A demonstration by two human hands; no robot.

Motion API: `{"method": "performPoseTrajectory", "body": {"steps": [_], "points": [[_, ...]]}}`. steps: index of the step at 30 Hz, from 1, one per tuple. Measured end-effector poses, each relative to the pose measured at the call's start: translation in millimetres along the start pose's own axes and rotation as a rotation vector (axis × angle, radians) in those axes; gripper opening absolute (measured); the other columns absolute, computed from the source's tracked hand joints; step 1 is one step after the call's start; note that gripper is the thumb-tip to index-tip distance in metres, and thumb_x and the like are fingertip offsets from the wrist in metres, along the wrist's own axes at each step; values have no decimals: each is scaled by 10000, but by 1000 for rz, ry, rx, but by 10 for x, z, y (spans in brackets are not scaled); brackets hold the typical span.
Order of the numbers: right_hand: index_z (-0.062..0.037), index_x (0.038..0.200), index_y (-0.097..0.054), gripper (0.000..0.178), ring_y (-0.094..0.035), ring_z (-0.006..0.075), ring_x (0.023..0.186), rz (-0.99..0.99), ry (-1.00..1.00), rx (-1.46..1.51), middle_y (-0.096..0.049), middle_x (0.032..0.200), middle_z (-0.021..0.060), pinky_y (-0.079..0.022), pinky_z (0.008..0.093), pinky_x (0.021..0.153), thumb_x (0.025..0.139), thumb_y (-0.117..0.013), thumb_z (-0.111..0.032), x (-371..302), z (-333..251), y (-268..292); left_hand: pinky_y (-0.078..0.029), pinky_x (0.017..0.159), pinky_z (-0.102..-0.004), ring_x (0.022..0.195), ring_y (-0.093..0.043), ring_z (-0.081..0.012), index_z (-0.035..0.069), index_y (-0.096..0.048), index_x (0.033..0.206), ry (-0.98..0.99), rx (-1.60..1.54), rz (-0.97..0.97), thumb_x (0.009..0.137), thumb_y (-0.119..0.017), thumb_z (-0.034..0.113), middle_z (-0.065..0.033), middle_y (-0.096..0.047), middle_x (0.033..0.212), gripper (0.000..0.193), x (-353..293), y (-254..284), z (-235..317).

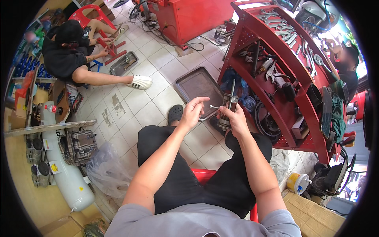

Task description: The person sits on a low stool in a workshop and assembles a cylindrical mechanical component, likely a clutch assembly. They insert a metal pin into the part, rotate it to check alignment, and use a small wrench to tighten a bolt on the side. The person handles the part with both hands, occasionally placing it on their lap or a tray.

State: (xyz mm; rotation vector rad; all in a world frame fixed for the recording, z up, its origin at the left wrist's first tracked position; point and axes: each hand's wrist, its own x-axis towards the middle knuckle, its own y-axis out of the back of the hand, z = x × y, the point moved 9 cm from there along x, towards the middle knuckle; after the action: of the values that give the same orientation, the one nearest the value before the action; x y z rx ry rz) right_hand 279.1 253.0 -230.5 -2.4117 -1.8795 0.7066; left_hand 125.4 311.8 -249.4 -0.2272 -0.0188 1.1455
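My right hand (pixel 235 118) is closed round a greasy metal mechanical part (pixel 230 99) with a thin shaft pointing up, held above my right knee. A small bright bolt or pin (pixel 214 107) juts out to the left by the thumb of that hand; whether it is pinched there or fixed to the part I cannot tell. Just left of it, my left hand (pixel 192 111) hangs with fingers stretched toward the bolt, apart from it and holding nothing. Beneath both hands a dark metal tray (pixel 182 85) lies on the tiled floor.
A red tool rack (pixel 272 93) with wrenches and pliers stands close on my right. Another person (pixel 65 53) sits at the far left, holding a red frame (pixel 115 53). A red cabinet (pixel 193 19) stands ahead, with cables before it. A white tank (pixel 65 170) lies left.
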Motion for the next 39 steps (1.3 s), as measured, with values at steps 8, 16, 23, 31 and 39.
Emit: {"method": "performPoseTrajectory", "body": {"steps": [8, 16, 23, 31, 39], "points": [[-65, 865, -474, 225, -625, 158, 655, 4, 10, 26, -626, 789, 77, -504, 281, 592, 805, -691, -79, -29, -61, -33, -438, 648, -195, 743, -542, -29, 10, -623, 1033, -104, 152, -112, 932, -564, 233, 5, -624, 869, 253, -39, -147, 113], [-71, 893, -505, 220, -627, 147, 672, -21, 12, -27, -629, 805, 65, -498, 269, 597, 803, -700, -118, -1, 12, -31, -450, 614, -259, 654, -535, -76, -13, -616, 864, -150, 196, -20, 926, -562, 291, -39, -604, 704, 315, -32, -98, 98], [-66, 905, -503, 217, -630, 156, 673, -41, 13, -62, -633, 806, 71, -506, 280, 617, 805, -693, -102, 11, 45, -12, -415, 575, -289, 607, -494, -106, 0, -586, 793, -35, 485, -133, 937, -522, 337, -52, -549, 640, 372, -54, -144, 144], [-57, 911, -502, 223, -634, 167, 683, -32, -8, -58, -634, 808, 78, -510, 290, 625, 804, -692, -107, 10, 68, 10, -444, 627, -283, 649, -548, -120, -12, -576, 765, -33, 479, -180, 953, -466, 345, -56, -575, 648, 418, -60, -190, 132], [-56, 909, -507, 217, -632, 163, 682, -37, -1, -38, -639, 814, 84, -507, 283, 628, 804, -690, -108, 4, 43, -16, -405, 565, -288, 593, -490, -106, 7, -566, 728, -91, 323, -121, 950, -483, 328, -54, -507, 593, 399, -60, -181, 145]]}}
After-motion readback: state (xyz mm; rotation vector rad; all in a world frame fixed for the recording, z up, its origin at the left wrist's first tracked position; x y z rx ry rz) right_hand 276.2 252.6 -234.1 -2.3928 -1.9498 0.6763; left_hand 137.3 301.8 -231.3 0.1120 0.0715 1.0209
